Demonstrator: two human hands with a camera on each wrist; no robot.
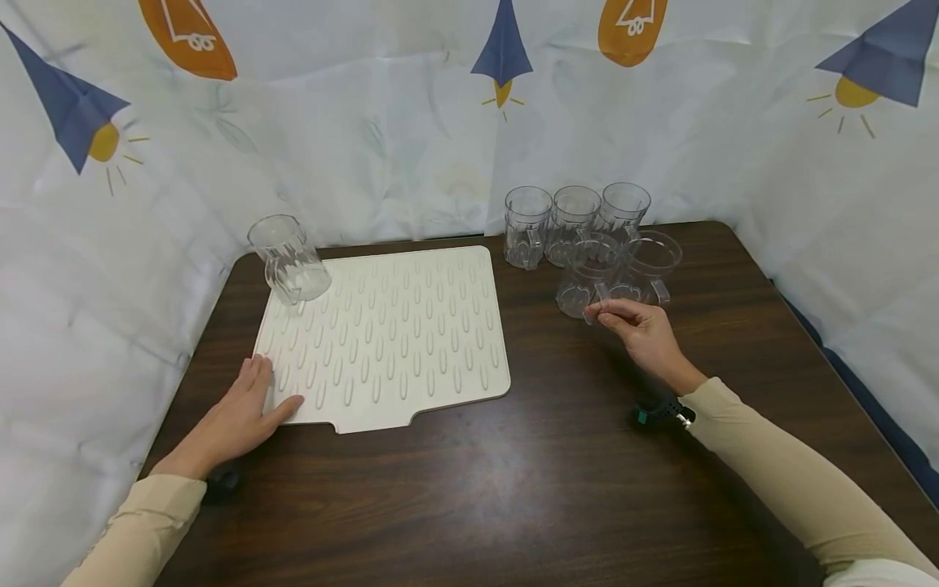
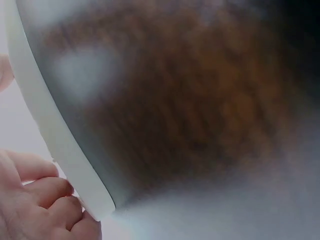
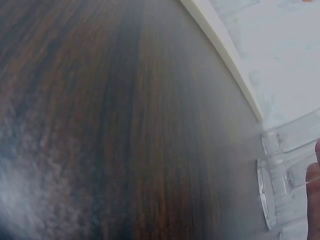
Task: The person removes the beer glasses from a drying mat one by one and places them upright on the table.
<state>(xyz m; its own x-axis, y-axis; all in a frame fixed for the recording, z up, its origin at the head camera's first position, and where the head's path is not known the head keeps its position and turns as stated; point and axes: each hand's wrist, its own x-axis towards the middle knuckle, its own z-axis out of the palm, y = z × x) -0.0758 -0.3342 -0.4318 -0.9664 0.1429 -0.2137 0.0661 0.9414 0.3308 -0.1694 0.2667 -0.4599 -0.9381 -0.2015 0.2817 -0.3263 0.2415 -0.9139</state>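
My right hand (image 1: 649, 338) pinches the handle of a clear glass mug (image 1: 575, 295), the front left one of a group at the back right. Beside it on the right stands another clear mug (image 1: 645, 273). In the right wrist view, fingertips (image 3: 313, 200) show at the edge, next to the clear mug (image 3: 282, 185). My left hand (image 1: 238, 416) rests on the front left corner of a cream ridged draining board (image 1: 396, 346), thumb over its front edge and fingers along its left edge. A clear glass (image 1: 297, 269) stands on the board's back left corner.
Behind the pinched mug, several more clear mugs stand close together, among them a back left mug (image 1: 526, 228) and a back right mug (image 1: 623, 204). The dark wooden table (image 1: 499, 489) ends at a white patterned curtain (image 1: 411, 147) around the back and sides.
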